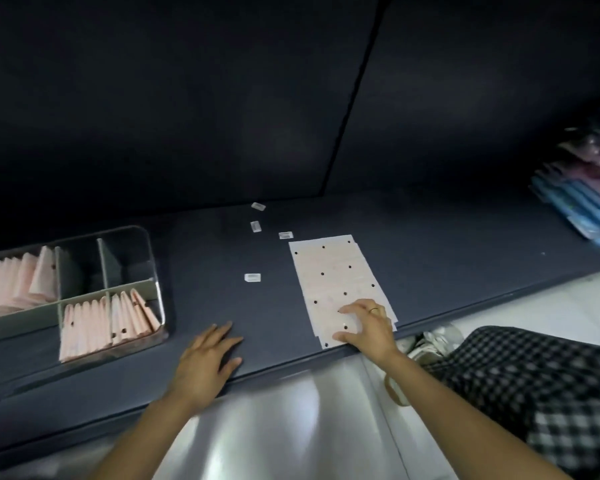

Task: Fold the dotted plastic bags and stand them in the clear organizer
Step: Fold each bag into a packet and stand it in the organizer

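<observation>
My right grip (pixel 364 322) rests curled on the near end of the dotted plastic bags (pixel 336 275): thin, limp, slippery; I'd pinch a near corner. Left grip (pixel 205 358) lies spread flat on the desk (pixel 222 244).

Left of the flat dotted bags (pixel 340 282), your clear organizer (pixel 153 271) runs off the edge; the small labels' (pixel 252 277) print is unreadable.

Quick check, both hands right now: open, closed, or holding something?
Left hand: open, flat on the dark shelf, holding nothing.
Right hand: open, fingers resting on the stack of dotted bags, not gripping it.
</observation>
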Demonstrator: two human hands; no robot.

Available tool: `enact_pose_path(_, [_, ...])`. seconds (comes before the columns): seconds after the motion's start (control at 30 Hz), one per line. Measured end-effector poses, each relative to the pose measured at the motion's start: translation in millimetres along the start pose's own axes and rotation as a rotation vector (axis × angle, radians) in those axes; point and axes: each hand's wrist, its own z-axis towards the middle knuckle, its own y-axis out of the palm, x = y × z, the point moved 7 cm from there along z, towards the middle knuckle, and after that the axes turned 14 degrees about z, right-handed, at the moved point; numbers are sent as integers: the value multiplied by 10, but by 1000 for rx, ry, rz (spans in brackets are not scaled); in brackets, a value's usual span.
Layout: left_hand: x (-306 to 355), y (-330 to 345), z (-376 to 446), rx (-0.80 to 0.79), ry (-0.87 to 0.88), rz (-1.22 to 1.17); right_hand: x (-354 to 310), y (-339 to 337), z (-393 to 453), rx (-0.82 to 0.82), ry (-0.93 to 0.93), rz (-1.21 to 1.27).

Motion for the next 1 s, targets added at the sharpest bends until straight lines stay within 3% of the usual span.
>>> enact_pose_path(0.2, [102,39,129,-74,7,32,69,-20,107,130,18,125])
enact_pose_path(0.4, [242,-49,182,-35,20,-39,-194,-12,88,89,-132,191])
enact_pose_path(0.53, [413,-191,164,50,108,-159,-664,251,-6,-168,-215,273])
enact_pose_path(0.63, [474,-262,131,87,110,-208,-905,488,-136,-380,-162,373])
enact_pose_path(0.77, [413,-360,37,180,119,-168,-1135,672,-266,-528,-150,379])
enact_pose_path(0.9, [184,-308,-73,153,18,-290,-1287,729,-358,-701,-107,387])
enact_pose_path(1.0, [-64,-210,-93,120,-143,-566,-1258,586,-290,-718,-6,438])
